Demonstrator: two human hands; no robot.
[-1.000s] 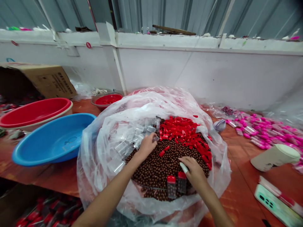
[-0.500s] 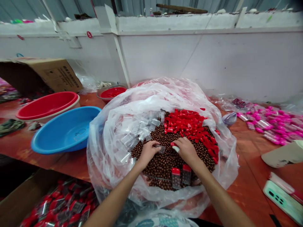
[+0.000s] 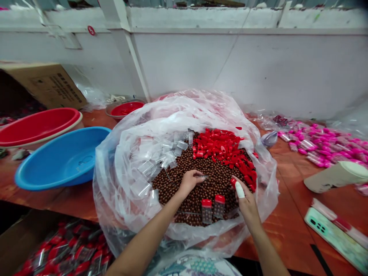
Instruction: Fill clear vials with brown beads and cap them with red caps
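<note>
Tube (image 3: pixel 201 177) clear, small, pinched in L hand (image 3: pixel 189 181); R hand (image 3: pixel 245 199) grips red cap (image 3: pixel 232 181).

A single head-worn camera is looking forward and steeply down from just above the plastic-lined basin (image 3: pixel 184 122), which is sitting near and central in its view. Beyond the basin it is facing a white wall (image 3: pixel 230 65); left of the basin it is taking in a blue bowl (image 3: pixel 60 159), right of it pink capsules (image 3: pixel 319 145).
</note>
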